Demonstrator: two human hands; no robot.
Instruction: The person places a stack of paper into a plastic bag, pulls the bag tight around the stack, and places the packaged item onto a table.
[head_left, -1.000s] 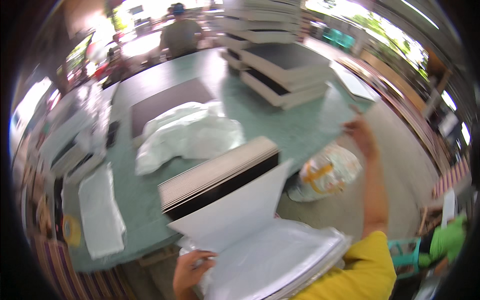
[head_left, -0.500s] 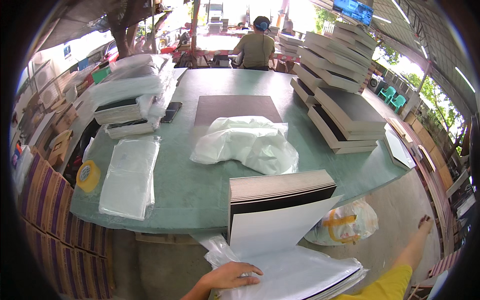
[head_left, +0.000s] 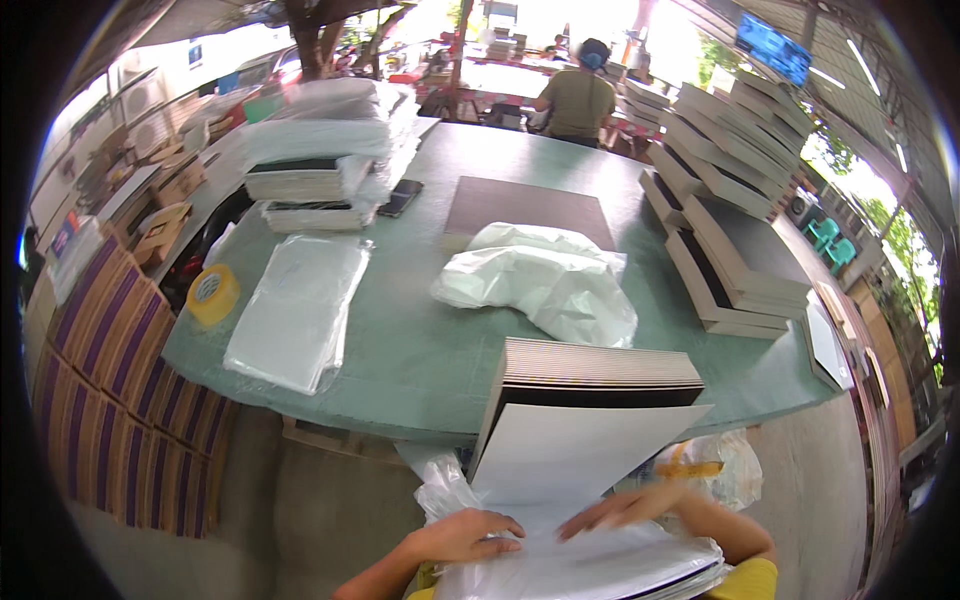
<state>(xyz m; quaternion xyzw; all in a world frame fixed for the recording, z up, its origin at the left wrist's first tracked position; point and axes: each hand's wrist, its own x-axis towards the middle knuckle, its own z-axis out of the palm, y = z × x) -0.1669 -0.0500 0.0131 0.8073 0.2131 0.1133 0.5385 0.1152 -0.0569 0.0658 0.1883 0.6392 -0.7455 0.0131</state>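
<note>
In front of me lies a pile of white sheets in clear plastic (head_left: pixel 590 568). My left hand (head_left: pixel 468 535) rests on its left side, fingers laid out and thumb apart, beside a bunched-up piece of clear plastic (head_left: pixel 445 488). Over the pile's far right side, my right hand (head_left: pixel 640 507) reaches in with fingers stretched, somewhat blurred; whether it touches is unclear. Just beyond both hands a thick stack of thin boards (head_left: pixel 600 364) stands upright, with a black face toward me. A white sheet (head_left: pixel 575 450) leans out from its front.
On the green table (head_left: pixel 400 330) lie crumpled white plastic (head_left: pixel 550 285), a dark flat board (head_left: pixel 530 205), flat plastic bags (head_left: pixel 300 310), yellow tape (head_left: pixel 213 295) and a phone (head_left: pixel 401 198). Tall board stacks (head_left: pixel 745 250) stand right, wrapped bundles (head_left: pixel 320 140) left. A person (head_left: pixel 580 100) sits beyond.
My right arm has swung in from far out at the right, bringing the hand over the white sheets. My left hand stays on the plastic. The view has turned slightly left.
</note>
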